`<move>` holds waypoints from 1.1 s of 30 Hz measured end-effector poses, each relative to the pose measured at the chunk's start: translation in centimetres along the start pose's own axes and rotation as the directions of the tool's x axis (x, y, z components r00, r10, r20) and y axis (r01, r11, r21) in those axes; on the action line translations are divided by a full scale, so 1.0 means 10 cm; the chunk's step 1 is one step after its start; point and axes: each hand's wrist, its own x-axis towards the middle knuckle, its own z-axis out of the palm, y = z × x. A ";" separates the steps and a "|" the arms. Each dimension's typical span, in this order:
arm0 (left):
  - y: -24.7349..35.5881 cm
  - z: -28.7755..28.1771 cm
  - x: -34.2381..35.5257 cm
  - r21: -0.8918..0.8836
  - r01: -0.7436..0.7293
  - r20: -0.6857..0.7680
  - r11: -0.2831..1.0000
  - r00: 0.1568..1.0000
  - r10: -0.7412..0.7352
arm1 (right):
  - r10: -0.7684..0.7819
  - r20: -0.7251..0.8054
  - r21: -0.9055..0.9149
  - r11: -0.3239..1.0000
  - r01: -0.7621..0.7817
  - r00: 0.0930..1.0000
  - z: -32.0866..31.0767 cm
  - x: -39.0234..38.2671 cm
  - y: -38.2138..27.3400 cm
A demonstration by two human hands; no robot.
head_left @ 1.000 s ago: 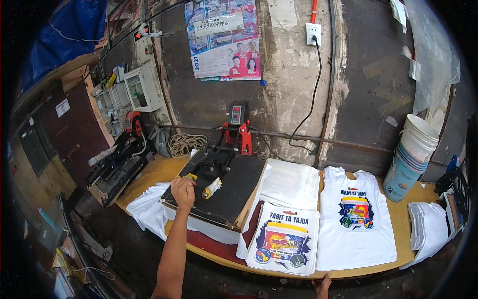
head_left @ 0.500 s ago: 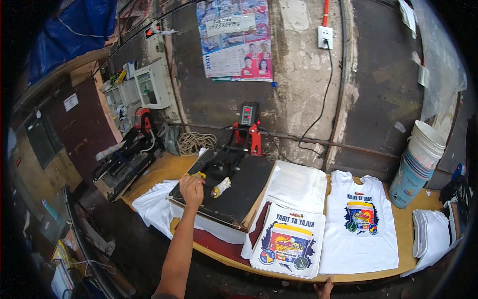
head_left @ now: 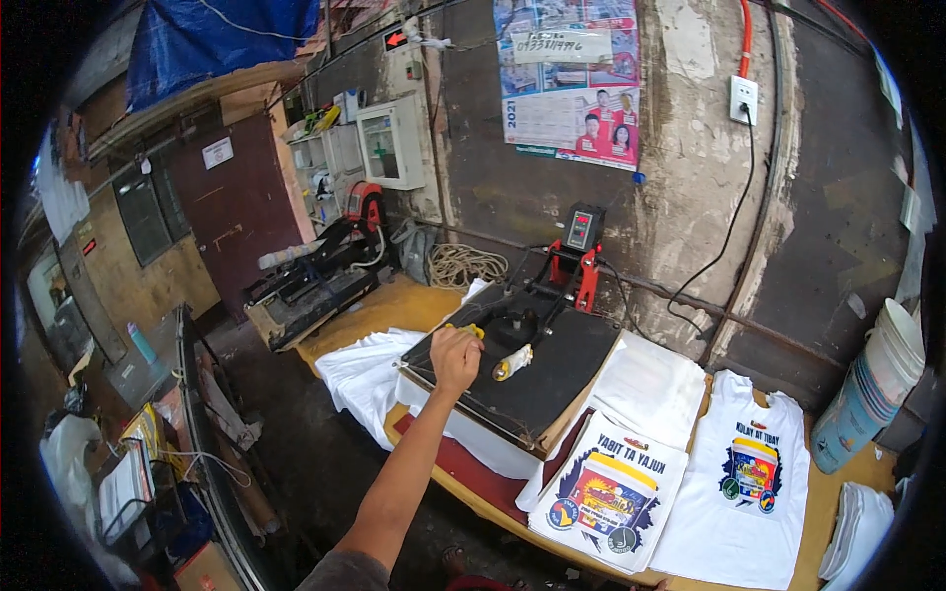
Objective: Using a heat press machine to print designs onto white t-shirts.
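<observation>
My left hand (head_left: pixel 456 357) is closed around one end of the handle of a heat press, with a yellow wrapping showing beside the fingers. The handle's other end (head_left: pixel 512 362) has a whitish and yellow wrap. Below it lies the press's black upper plate (head_left: pixel 537 394), lowered over a base with white cloth hanging out at the front and left. A stack of printed transfer sheets (head_left: pixel 606 492) with a mirrored bucket design lies right of the press. Beside it a white sleeveless shirt (head_left: pixel 739 512) bears the same design. Only a sliver of my right hand shows at the bottom edge.
A second press (head_left: pixel 310 286) stands at the left end of the yellow table (head_left: pixel 463 492). Rope (head_left: pixel 468 264) lies behind the black plate. Stacked buckets (head_left: pixel 867 389) and folded white cloth (head_left: pixel 855 537) are at the right. A power cord (head_left: pixel 734 231) hangs from the wall outlet.
The view has turned left, so the scene sits further right and lower. My left hand keeps its grip on the handle. My right hand, earlier at the table's front edge, has nearly left the picture.
</observation>
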 end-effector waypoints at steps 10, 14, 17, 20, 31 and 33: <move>0.02 -0.02 0.00 0.010 0.001 0.000 1.000 1.000 -0.001 | -0.026 -0.038 0.008 1.000 0.027 0.999 -0.04 0.07 0.03; 0.03 -0.02 0.00 0.000 0.007 0.011 1.000 1.000 -0.007 | -0.035 -0.086 -0.012 0.999 0.034 0.996 -0.02 0.03 0.01; 0.02 -0.03 0.00 -0.005 0.003 0.012 1.000 1.000 -0.003 | -0.041 -0.002 0.044 0.998 0.041 0.999 -0.07 0.07 0.03; 0.03 -0.02 0.02 -0.001 0.000 -0.002 1.000 1.000 0.000 | -0.016 -0.044 0.001 1.000 0.016 0.999 0.00 -0.06 -0.02; 0.02 -0.01 -0.02 -0.004 0.003 -0.010 1.000 1.000 -0.003 | -0.030 -0.046 -0.010 1.000 0.030 0.999 0.03 -0.10 -0.04; 0.03 0.02 0.00 -0.002 0.001 -0.018 1.000 1.000 -0.001 | -0.028 -0.021 -0.027 0.999 0.027 0.999 -0.04 0.07 0.03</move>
